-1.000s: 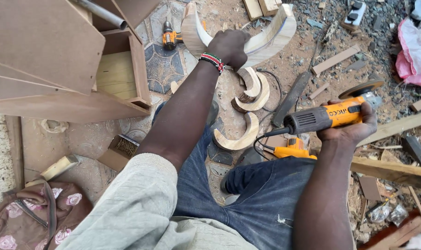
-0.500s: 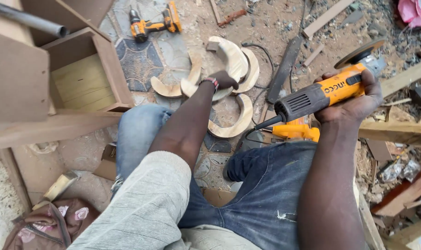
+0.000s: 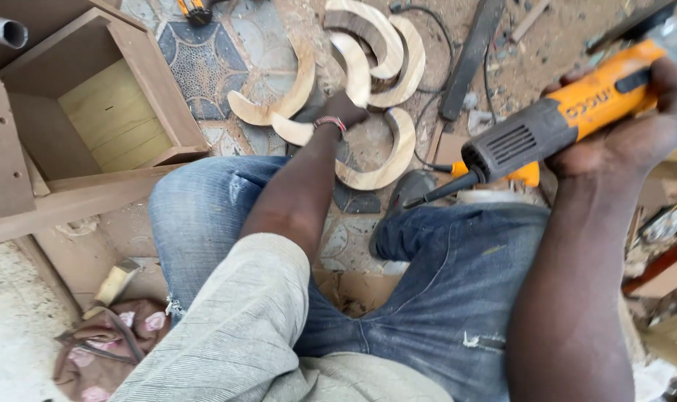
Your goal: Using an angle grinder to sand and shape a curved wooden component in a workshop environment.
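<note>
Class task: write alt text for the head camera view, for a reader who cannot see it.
Seen from above, a seated person in jeans grips an orange and grey angle grinder in the right hand, while the left hand reaches down onto a curved wooden piece among several crescent-shaped pieces on the dusty floor.

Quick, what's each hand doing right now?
Left hand: closed on a curved wooden piece on the ground.
Right hand: gripping the orange angle grinder.

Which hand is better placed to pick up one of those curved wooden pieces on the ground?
Probably the left hand: it already rests on a curved wooden piece on the floor. The right hand is raised and gripping the orange grinder.
</note>
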